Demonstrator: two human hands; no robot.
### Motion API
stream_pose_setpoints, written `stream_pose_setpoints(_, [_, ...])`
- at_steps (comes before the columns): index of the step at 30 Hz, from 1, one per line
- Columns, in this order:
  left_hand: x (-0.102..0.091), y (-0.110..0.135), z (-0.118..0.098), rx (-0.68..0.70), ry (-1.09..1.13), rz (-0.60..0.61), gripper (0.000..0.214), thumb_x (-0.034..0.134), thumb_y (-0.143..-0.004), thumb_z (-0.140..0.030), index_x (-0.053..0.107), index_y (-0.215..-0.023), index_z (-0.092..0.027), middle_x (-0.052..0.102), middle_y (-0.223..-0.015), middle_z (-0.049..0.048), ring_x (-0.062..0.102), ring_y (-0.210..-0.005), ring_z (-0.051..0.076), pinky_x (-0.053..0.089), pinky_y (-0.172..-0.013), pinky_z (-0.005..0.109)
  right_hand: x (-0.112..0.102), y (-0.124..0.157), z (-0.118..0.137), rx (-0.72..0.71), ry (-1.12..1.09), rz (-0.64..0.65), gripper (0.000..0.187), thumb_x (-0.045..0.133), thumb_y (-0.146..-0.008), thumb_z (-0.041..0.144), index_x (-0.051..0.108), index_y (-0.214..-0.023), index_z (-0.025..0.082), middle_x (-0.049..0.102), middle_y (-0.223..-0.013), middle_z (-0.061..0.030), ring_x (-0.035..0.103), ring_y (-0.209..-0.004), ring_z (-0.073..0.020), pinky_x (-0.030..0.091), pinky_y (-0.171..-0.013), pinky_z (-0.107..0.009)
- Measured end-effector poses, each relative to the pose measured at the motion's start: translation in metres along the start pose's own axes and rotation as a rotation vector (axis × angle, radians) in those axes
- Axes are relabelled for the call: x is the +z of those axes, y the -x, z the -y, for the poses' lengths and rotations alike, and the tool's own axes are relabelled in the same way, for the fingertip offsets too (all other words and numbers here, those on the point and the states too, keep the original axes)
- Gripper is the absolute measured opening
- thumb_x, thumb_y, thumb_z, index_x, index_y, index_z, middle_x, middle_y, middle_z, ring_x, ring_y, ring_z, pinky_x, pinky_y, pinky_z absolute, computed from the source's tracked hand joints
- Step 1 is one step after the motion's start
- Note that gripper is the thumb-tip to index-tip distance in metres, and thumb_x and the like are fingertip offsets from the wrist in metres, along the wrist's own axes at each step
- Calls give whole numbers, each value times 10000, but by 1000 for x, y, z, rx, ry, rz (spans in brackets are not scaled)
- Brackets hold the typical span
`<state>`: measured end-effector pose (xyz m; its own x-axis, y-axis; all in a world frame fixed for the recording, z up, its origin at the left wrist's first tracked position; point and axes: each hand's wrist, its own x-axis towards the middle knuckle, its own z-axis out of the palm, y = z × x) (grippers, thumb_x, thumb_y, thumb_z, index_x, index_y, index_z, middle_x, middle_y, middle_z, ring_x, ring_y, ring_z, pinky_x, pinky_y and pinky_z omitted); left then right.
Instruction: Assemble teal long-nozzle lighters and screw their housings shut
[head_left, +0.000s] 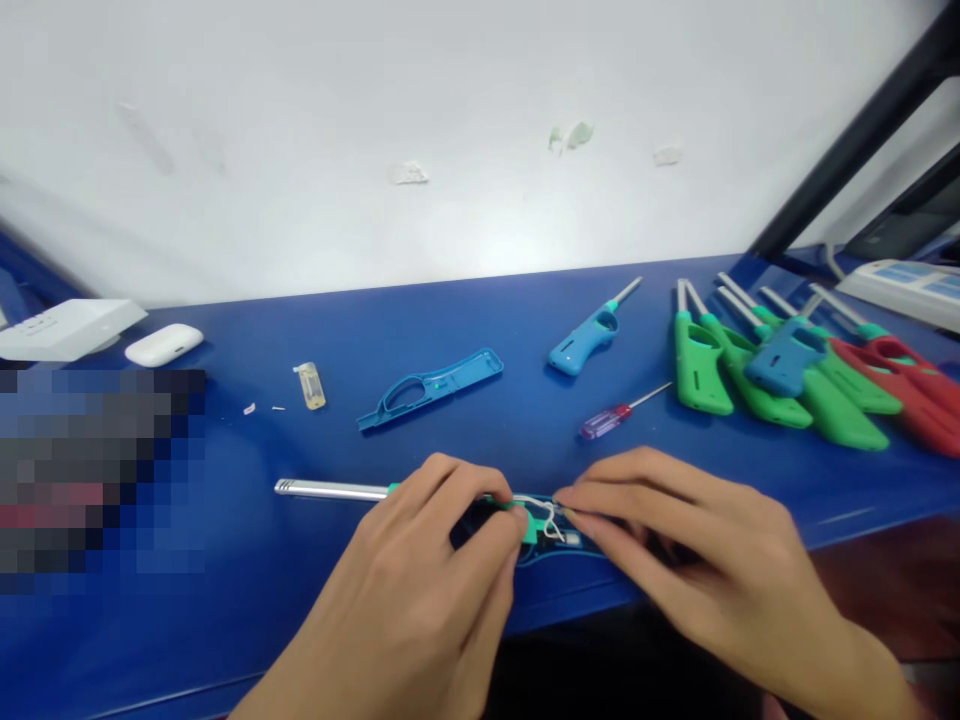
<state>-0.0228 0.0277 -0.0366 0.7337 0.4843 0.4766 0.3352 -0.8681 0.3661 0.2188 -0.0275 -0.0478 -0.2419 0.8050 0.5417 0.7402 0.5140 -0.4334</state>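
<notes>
An opened blue gas lighter (589, 548) lies along the desk's front edge, its silver nozzle (330, 489) pointing left. Its green trigger (531, 528) and a looped white wire (553, 520) show inside the shell. My left hand (427, 560) is closed around the lighter's middle, thumb and fingers at the trigger. At the wire's right end, the fingertips of my right hand (675, 540) are pinched together; what they hold is hidden. Beyond the hands lies the other blue shell half (442, 388), inner side up. A clear fuel tank (310, 386) is to its left.
A screwdriver (606, 422) with a purple-red handle lies behind my right hand. Farther back is a whole blue lighter (581, 342). Several green, blue and red lighters (780, 360) are piled at right. A white earbud case (165, 345) and white box (71, 330) stand at left.
</notes>
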Motion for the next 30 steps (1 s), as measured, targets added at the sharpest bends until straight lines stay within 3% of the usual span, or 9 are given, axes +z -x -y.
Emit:
stream_pose_setpoints(6, [1, -1, 1, -23, 6, 19, 231, 501, -1003, 39, 623, -1029, -155, 622, -1083, 73, 555, -975, 206, 526, -840, 389, -2, 1, -1, -60, 73, 113, 412, 494, -1025, 58, 720, -1272, 297, 729, -1181, -13, 724, -925, -111, 539, -757, -242])
stream_pose_setpoints(14, [2, 2, 1, -43, 18, -12, 303, 513, -992, 39, 619, -1199, -155, 592, -1109, 80, 574, -956, 203, 538, -769, 354, -1, 1, -2, -68, 69, 125, 402, 486, -1024, 51, 698, -1285, 272, 717, -1198, -20, 713, -974, -114, 527, -804, -247])
stream_pose_setpoints(26, [0, -3, -1, -1, -171, 36, 301, 494, -941, 34, 641, -1105, -170, 662, -1050, 80, 629, -865, 248, 551, -702, 410, -3, 4, -3, -83, 111, 152, 401, 480, -1030, 71, 684, -1311, 271, 731, -1198, -70, 740, -984, -177, 579, -788, -303])
stream_pose_setpoints(30, [0, -5, -3, -9, -200, 66, 301, 475, -921, 28, 622, -1088, -176, 677, -1052, 89, 649, -885, 269, 584, -759, 452, -3, 6, -4, -72, 153, 160, 432, 468, -1031, 79, 669, -1348, 294, 736, -1219, -70, 752, -1038, -198, 599, -830, -338])
